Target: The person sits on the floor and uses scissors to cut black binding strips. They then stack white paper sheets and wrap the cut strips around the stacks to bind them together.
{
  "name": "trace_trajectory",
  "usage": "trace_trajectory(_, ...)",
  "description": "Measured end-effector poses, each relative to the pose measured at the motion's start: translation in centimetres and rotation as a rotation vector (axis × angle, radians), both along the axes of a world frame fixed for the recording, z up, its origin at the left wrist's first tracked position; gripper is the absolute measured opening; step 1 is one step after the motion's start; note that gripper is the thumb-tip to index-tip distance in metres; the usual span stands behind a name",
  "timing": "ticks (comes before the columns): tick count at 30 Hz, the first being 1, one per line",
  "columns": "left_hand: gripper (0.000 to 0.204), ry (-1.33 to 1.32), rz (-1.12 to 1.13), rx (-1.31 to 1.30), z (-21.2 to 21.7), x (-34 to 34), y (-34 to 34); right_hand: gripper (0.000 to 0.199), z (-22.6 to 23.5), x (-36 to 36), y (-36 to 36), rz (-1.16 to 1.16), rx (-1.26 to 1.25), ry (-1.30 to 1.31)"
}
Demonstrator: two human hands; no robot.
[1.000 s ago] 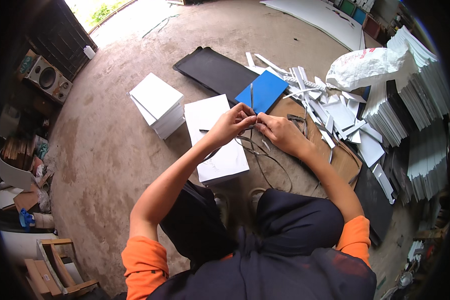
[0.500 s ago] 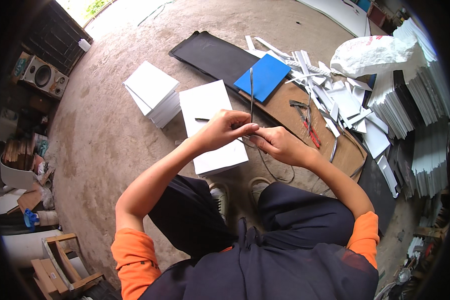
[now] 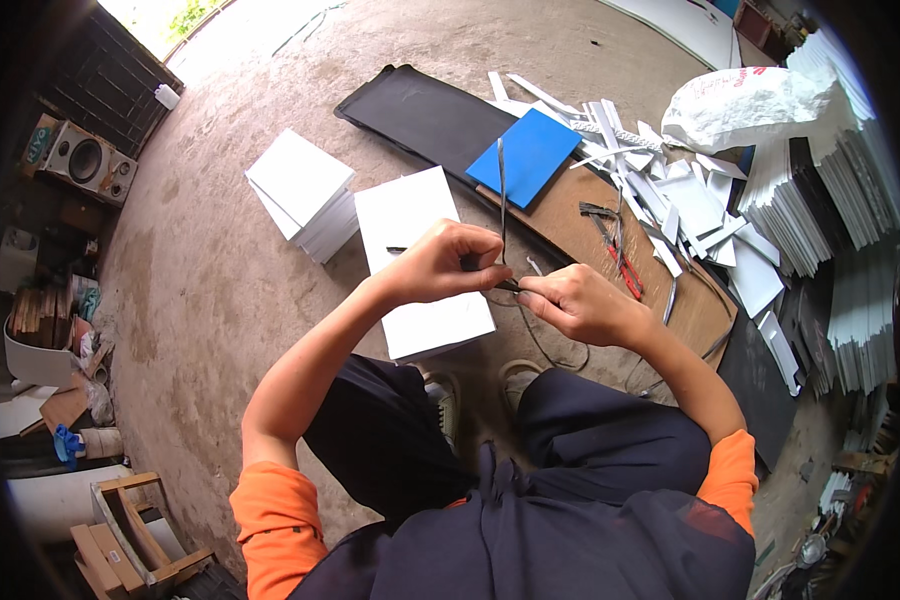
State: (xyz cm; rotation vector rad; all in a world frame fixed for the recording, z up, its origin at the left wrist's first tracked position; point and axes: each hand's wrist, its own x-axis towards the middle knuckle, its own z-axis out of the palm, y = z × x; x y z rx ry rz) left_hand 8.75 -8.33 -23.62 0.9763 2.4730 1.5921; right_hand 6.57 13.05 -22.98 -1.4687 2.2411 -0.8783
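Left hand (image 3: pixel 448 262) and right hand (image 3: pixel 575 303), fingers pinched on a thin metal wire (image 3: pixel 501 190) rising between them, held above a white panel (image 3: pixel 422 258) on the concrete floor (image 3: pixel 200 290), red-handled pliers (image 3: pixel 618 255) nearby.

White slabs (image 3: pixel 422 262) and a white stack (image 3: pixel 303 193) on a grey-brown concrete floor (image 3: pixel 200 290), beside a bright blue sheet (image 3: pixel 532 156), a black panel (image 3: pixel 425 113), a brown board (image 3: pixel 620 240), red-handled pliers (image 3: pixel 625 272), white offcuts (image 3: pixel 690 200) and a white sack (image 3: pixel 750 105) with red print; orange sleeves (image 3: pixel 270 530), navy trousers (image 3: pixel 590 440)
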Motion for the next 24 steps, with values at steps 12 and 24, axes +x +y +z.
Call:
trace_trajectory(12, 0.036, -0.171, 0.022, -0.055, -0.7, -0.6, 0.5, 0.023, -1.0, -0.3, 1.0, -0.041, -0.005, -0.033)
trace_trajectory(24, 0.018, 0.308, 0.261, -0.237, 1.4, 1.0, 1.2, 0.029, -0.7, -0.9, -0.3, -0.198, -0.159, -0.106)
